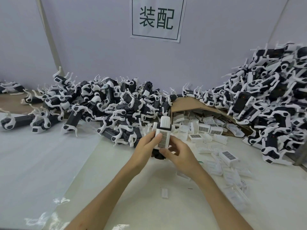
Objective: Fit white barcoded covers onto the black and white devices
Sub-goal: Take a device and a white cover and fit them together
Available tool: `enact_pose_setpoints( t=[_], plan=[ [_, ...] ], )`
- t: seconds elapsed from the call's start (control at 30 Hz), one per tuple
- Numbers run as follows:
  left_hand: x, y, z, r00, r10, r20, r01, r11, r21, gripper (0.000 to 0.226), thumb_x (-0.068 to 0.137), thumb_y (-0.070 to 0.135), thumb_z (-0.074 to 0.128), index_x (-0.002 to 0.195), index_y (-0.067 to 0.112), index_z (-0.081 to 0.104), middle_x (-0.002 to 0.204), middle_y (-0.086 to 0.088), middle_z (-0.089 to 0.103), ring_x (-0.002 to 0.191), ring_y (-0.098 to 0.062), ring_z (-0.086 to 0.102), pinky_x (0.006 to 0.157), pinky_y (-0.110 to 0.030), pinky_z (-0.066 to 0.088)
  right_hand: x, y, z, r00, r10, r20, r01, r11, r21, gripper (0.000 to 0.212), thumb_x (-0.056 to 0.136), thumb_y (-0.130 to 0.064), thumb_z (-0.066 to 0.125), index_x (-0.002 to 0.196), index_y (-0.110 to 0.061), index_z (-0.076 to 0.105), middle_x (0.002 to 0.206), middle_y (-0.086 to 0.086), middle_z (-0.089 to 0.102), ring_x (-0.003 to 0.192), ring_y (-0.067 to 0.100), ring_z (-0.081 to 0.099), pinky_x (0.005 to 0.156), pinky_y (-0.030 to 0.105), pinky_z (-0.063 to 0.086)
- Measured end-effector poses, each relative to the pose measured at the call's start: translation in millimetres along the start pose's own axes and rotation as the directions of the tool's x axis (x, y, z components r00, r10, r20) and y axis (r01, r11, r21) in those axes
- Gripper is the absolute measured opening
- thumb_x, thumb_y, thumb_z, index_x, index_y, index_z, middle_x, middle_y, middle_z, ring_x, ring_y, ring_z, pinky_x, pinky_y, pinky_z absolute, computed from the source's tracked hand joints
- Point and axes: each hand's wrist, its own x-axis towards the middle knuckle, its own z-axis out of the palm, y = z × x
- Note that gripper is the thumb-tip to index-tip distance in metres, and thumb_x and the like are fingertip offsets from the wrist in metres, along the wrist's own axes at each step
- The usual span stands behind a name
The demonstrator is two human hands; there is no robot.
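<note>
My forearms converge above the counter. My left grip wraps the device from its left, thumb pressing the barcoded cover. My right grip pinches the device's near end. Its long axis points away from me with the cover facing up, so I judge seating it needs a downward press.
</note>
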Motion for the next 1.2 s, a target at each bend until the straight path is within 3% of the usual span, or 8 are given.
enact_pose_setpoints(
  t=[0.27,0.4,0.6,0.73,0.87,1.0,1.1,1.2],
  plan=[
    [0.5,4.5,-0.8,1.000,0.022,0.006,-0.022,0.999,-0.025,0.029,0.092,0.038,0.060,0.111,0.019,0.071,0.101,-0.004,0.076,0.093,-0.016,0.073,0.076,-0.023,0.056,-1.7,-1.7,0.4,0.997,-0.057,-0.050,0.057,0.998,0.004,0.042,0.088,-0.019,0.076,0.118,-0.044,0.062,0.103,-0.017,0.073,0.078,0.006,0.063,0.074,0.025,0.053],
    [0.5,5.3,-0.3,1.000,0.021,0.008,-0.021,0.999,-0.033,0.029,0.091,0.038,0.059,0.110,0.020,0.071,0.102,-0.001,0.076,0.095,-0.013,0.071,0.078,-0.020,0.053,-0.6,-3.2,-3.8,0.997,-0.066,-0.044,0.066,0.998,0.005,0.040,0.086,-0.018,0.078,0.121,-0.034,0.067,0.100,-0.009,0.075,0.078,0.020,0.065,0.076,0.034,0.056],
    [-0.8,5.0,-1.0,0.998,-0.051,0.023,0.053,0.995,-0.079,0.030,0.093,0.049,0.055,0.101,0.030,0.077,0.099,-0.001,0.077,0.094,-0.016,0.073,0.081,-0.027,0.055,-1.8,-4.3,-4.2,0.998,-0.024,-0.060,0.028,0.998,0.055,0.031,0.085,-0.027,0.076,0.115,-0.025,0.069,0.102,-0.005,0.076,0.078,0.007,0.067,0.071,0.030,0.055],
    [-1.6,5.8,-0.1,1.000,0.018,-0.015,-0.018,1.000,0.016,0.033,0.091,0.050,0.059,0.095,0.021,0.075,0.086,-0.001,0.074,0.079,-0.012,0.069,0.067,-0.020,0.053,-3.8,-11.9,-4.5,0.997,-0.015,-0.071,0.026,0.987,0.161,0.023,0.091,-0.043,0.063,0.105,-0.026,0.069,0.091,-0.014,0.076,0.076,0.001,0.068,0.062,0.014,0.049],
    [-3.1,4.4,0.8,0.994,0.104,-0.019,-0.101,0.988,0.117,0.022,0.097,0.037,0.063,0.094,0.017,0.072,0.076,0.002,0.070,0.068,-0.011,0.067,0.053,-0.020,0.050,-4.4,-12.0,-2.9,0.989,-0.039,-0.144,0.055,0.992,0.113,0.018,0.095,-0.033,0.054,0.095,-0.027,0.071,0.079,-0.019,0.074,0.071,0.000,0.069,0.060,0.011,0.048],
    [-3.0,1.3,3.2,0.989,0.140,-0.055,-0.130,0.979,0.158,0.027,0.098,0.039,0.061,0.094,0.014,0.071,0.079,-0.010,0.068,0.071,-0.029,0.067,0.051,-0.031,0.054,-4.5,-13.5,-0.4,0.985,-0.049,-0.168,0.068,0.992,0.110,0.022,0.091,-0.038,0.054,0.092,-0.027,0.073,0.077,-0.017,0.075,0.069,0.003,0.070,0.059,0.012,0.049],
    [-4.2,1.8,5.3,0.986,0.157,-0.061,-0.145,0.974,0.177,0.031,0.093,0.043,0.058,0.092,0.015,0.072,0.075,0.000,0.068,0.069,-0.016,0.065,0.054,-0.025,0.052,-3.3,-13.3,-3.5,0.987,-0.018,-0.158,0.045,0.984,0.171,0.026,0.090,-0.044,0.058,0.092,-0.025,0.075,0.083,-0.008,0.077,0.070,0.009,0.071,0.063,0.017,0.052],
    [-5.0,0.8,5.6,0.983,0.171,-0.066,-0.153,0.964,0.216,0.028,0.093,0.045,0.059,0.073,0.027,0.066,0.065,0.006,0.058,0.060,-0.012,0.054,0.053,-0.022,0.042,-2.2,-10.7,-7.9,0.965,0.051,-0.257,0.016,0.968,0.251,0.043,0.090,-0.055,0.059,0.067,-0.023,0.077,0.072,0.006,0.075,0.059,0.018,0.066,0.064,0.026,0.052]
  ],
)
